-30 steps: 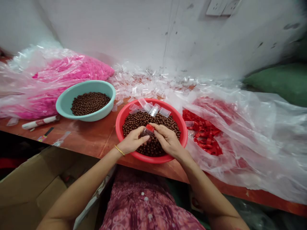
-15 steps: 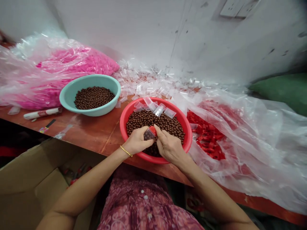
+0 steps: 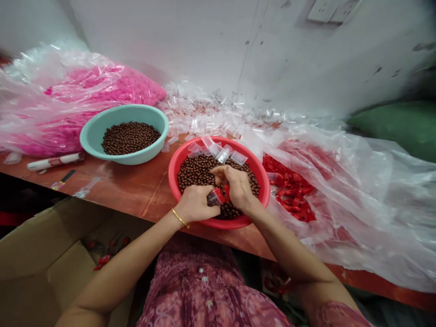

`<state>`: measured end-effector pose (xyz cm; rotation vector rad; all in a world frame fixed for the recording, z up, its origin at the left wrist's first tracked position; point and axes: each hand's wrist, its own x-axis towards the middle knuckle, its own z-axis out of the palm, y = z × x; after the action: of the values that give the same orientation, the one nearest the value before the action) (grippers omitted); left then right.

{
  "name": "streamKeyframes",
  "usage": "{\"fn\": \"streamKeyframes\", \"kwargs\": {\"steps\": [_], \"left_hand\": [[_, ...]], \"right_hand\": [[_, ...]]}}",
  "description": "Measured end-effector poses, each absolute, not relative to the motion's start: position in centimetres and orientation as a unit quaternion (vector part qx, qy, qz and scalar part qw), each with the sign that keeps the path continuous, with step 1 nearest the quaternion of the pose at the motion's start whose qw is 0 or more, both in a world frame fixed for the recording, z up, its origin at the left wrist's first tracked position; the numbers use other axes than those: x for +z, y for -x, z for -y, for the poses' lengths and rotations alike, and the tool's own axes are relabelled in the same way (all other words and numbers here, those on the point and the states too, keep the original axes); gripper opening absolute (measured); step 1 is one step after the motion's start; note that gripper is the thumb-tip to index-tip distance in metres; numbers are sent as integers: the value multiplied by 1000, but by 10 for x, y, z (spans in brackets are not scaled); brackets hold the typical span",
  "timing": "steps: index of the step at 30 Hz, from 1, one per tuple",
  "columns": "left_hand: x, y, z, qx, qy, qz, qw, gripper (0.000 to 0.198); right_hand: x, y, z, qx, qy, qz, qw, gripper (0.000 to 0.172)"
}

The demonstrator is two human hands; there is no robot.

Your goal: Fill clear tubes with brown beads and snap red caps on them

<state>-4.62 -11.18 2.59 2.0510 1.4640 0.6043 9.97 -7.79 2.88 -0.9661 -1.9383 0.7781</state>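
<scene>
L hand is pinching 1 small clear vial w/ red cap, just right of its fingertips. R hand, fingers bunched together, is hovering just beside the vial, over brown beads in red bowl. Teal bowl is sitting left.

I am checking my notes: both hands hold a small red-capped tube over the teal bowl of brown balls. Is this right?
Not the teal bowl: the head view shows the left hand and right hand holding the red-capped tube over the red bowl of brown balls.
</scene>
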Motion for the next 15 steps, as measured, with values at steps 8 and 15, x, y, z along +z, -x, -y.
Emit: {"fn": "streamKeyframes", "kwargs": {"steps": [8, 15], "left_hand": [[17, 50, 111, 194, -812, -518, 187, 17], [10, 69, 133, 322, -799, -498, 101, 11]], "right_hand": [[21, -73, 71, 409, 318, 792, 323, 62], [47, -99, 92, 291, 360, 768, 443, 49]]}}
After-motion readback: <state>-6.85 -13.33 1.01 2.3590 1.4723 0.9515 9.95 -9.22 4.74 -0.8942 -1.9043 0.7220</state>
